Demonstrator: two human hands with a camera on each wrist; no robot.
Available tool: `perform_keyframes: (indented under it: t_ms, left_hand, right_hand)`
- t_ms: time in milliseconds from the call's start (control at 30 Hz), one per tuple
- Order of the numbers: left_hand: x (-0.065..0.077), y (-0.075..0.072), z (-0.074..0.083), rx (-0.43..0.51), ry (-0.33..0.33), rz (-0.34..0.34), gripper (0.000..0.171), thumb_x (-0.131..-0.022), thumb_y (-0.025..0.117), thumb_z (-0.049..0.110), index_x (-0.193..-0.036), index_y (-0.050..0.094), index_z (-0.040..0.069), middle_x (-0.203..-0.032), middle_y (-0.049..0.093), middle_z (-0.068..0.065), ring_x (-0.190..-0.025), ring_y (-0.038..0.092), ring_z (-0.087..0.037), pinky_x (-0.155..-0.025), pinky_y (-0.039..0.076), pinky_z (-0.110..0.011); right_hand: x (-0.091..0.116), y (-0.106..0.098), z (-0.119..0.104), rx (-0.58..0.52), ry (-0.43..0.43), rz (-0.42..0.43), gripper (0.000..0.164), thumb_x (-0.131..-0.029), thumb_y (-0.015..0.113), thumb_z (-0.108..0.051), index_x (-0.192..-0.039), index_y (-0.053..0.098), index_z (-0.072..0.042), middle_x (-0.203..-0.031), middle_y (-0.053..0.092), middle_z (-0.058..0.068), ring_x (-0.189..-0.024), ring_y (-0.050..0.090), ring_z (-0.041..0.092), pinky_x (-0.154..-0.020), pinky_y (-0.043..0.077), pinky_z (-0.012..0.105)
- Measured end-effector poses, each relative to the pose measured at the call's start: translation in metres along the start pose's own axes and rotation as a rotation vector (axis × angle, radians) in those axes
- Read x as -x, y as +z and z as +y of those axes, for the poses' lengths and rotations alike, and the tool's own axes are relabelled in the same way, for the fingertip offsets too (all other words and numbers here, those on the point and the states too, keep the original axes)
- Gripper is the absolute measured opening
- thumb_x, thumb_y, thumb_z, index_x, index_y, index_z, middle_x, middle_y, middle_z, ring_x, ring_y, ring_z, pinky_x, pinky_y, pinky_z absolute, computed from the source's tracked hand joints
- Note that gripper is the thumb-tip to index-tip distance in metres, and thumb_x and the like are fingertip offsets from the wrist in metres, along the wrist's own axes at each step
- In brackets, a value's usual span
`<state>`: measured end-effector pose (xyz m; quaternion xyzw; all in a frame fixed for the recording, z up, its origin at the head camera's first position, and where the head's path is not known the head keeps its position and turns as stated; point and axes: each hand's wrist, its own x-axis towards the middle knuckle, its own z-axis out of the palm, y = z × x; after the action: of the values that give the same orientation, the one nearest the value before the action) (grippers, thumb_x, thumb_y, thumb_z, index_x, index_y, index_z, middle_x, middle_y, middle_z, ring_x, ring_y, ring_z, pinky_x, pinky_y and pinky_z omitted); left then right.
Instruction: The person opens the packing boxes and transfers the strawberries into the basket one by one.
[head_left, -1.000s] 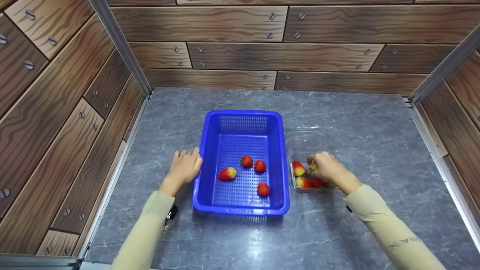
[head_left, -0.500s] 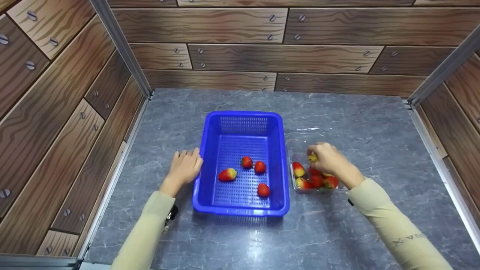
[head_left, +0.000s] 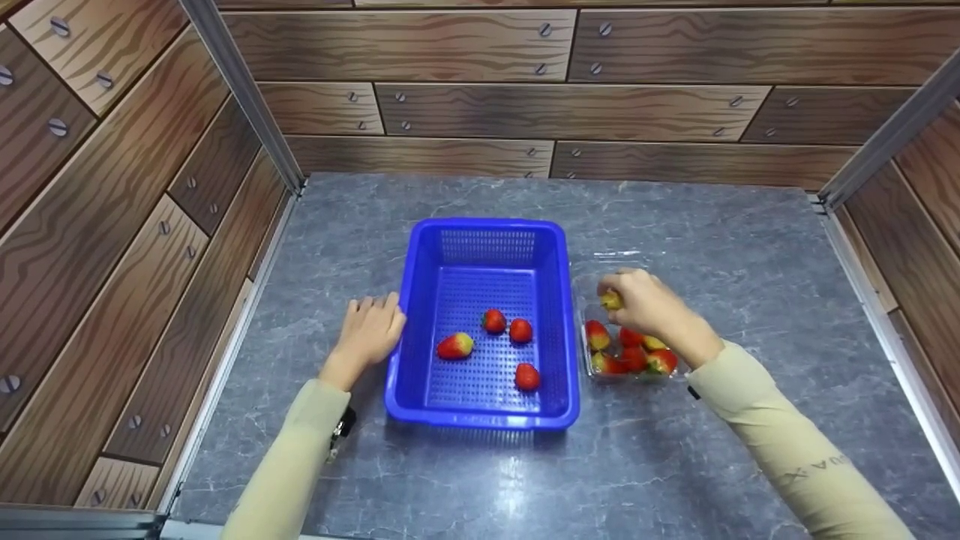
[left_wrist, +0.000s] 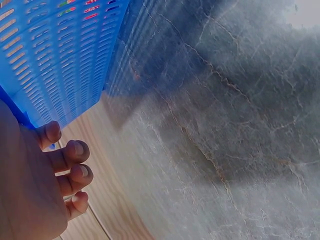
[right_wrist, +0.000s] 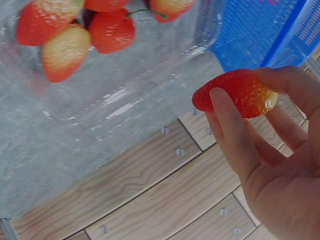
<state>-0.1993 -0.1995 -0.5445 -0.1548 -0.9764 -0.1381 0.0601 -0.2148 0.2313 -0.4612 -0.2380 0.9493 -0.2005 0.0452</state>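
My right hand point(head_left: 649, 304) holds a red strawberry with a yellow end point(right_wrist: 235, 92) between thumb and fingers, above a clear plastic box point(right_wrist: 125, 102). Several strawberries point(head_left: 634, 358) lie in that box's near part. A blue perforated basket point(head_left: 480, 421) stands to the left of the box, with several strawberries point(head_left: 455, 346) spread over its floor. At the basket's left side, my left hand point(head_left: 367, 334) grips the rim. Its fingers point(left_wrist: 75, 150) are curled in the left wrist view, and its thumb is hidden there.
A grey marbled tabletop point(head_left: 720, 255) lies under everything. Wood-patterned walls point(head_left: 465, 45) enclose it at the back and both sides, with metal strips point(head_left: 236, 86) along the corners. The box and basket stand close side by side.
My right hand has lifted the strawberry out from among the others and moved it away from me and slightly left. My left hand and the basket have stayed put.
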Motion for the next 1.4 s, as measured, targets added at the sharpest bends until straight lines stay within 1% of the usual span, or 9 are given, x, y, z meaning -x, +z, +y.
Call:
perform_keyframes:
  t_ms: [167,367,500,600,700,1033,1233,1333,1400]
  left_hand:
    - [-0.002,0.001,0.000,0.000,-0.005,-0.001,0.024,-0.101,0.036,0.021,-0.101,0.053,0.003,-0.091,0.064,-0.018,-0.088,0.057,-0.041,-0.078,0.035,-0.052]
    - [-0.003,0.001,0.001,0.004,-0.008,-0.006,0.024,-0.102,0.037,0.020,-0.104,0.053,0.002,-0.094,0.065,-0.019,-0.089,0.058,-0.041,-0.080,0.035,-0.053]
    - [-0.003,-0.001,0.002,0.003,-0.004,-0.010,0.021,-0.102,0.036,0.018,-0.100,0.051,0.004,-0.090,0.064,-0.017,-0.087,0.057,-0.040,-0.077,0.035,-0.051]
    - [-0.002,-0.001,0.002,0.008,-0.001,-0.016,0.020,-0.102,0.035,0.017,-0.097,0.050,0.004,-0.087,0.062,-0.016,-0.084,0.056,-0.040,-0.075,0.034,-0.050]
    - [-0.001,-0.001,0.003,0.010,-0.003,-0.014,0.022,-0.102,0.035,0.018,-0.099,0.051,0.004,-0.089,0.063,-0.016,-0.086,0.056,-0.040,-0.076,0.034,-0.051]
    - [-0.003,0.000,0.001,0.008,-0.013,-0.026,0.025,-0.103,0.034,0.020,-0.103,0.053,0.003,-0.092,0.064,-0.018,-0.087,0.057,-0.040,-0.079,0.035,-0.052]
    - [-0.003,0.001,0.001,0.012,-0.014,-0.027,0.029,-0.102,0.032,0.022,-0.107,0.053,0.003,-0.097,0.065,-0.018,-0.091,0.057,-0.041,-0.083,0.035,-0.054]
    - [-0.003,0.001,0.000,0.010,-0.018,-0.035,0.028,-0.102,0.033,0.022,-0.106,0.053,0.003,-0.096,0.065,-0.018,-0.090,0.057,-0.041,-0.082,0.035,-0.054]
    - [-0.002,0.001,-0.001,0.013,-0.019,-0.040,0.028,-0.103,0.033,0.022,-0.106,0.053,0.003,-0.095,0.065,-0.017,-0.089,0.057,-0.040,-0.080,0.035,-0.053]
  right_hand:
    - [-0.008,0.002,-0.011,0.013,-0.062,0.032,0.026,-0.071,0.075,0.000,-0.097,0.070,-0.001,-0.091,0.065,0.015,-0.078,0.062,0.031,-0.069,0.052,0.048]
    - [-0.019,0.003,-0.025,0.020,-0.103,0.047,0.031,-0.068,0.073,0.002,-0.098,0.071,-0.001,-0.088,0.065,0.013,-0.076,0.060,0.029,-0.069,0.051,0.047]
    - [-0.025,0.005,-0.034,0.017,-0.128,0.039,0.028,-0.068,0.074,0.002,-0.096,0.071,-0.002,-0.092,0.065,0.014,-0.078,0.060,0.029,-0.069,0.051,0.047]
    - [-0.029,0.008,-0.042,0.015,-0.141,0.031,0.026,-0.069,0.074,0.002,-0.094,0.070,-0.002,-0.091,0.065,0.013,-0.079,0.061,0.029,-0.069,0.052,0.046]
    - [-0.032,0.012,-0.050,0.018,-0.152,0.024,0.026,-0.068,0.074,0.001,-0.094,0.069,-0.003,-0.087,0.063,0.010,-0.077,0.060,0.028,-0.068,0.053,0.044]
    - [-0.044,0.031,-0.078,0.026,-0.206,-0.015,0.026,-0.069,0.073,0.000,-0.094,0.070,-0.003,-0.087,0.060,0.009,-0.077,0.060,0.026,-0.068,0.054,0.040]
    - [-0.049,0.044,-0.089,0.026,-0.203,-0.039,0.027,-0.068,0.076,-0.001,-0.094,0.070,-0.004,-0.087,0.058,0.007,-0.076,0.058,0.024,-0.068,0.052,0.040]
    - [-0.052,0.053,-0.093,0.021,-0.205,-0.047,0.027,-0.069,0.078,-0.003,-0.095,0.070,-0.005,-0.086,0.057,0.006,-0.074,0.057,0.023,-0.066,0.051,0.039]
    - [-0.053,0.058,-0.095,0.019,-0.203,-0.059,0.026,-0.069,0.077,-0.002,-0.094,0.070,-0.006,-0.084,0.055,0.005,-0.073,0.056,0.022,-0.063,0.050,0.039]
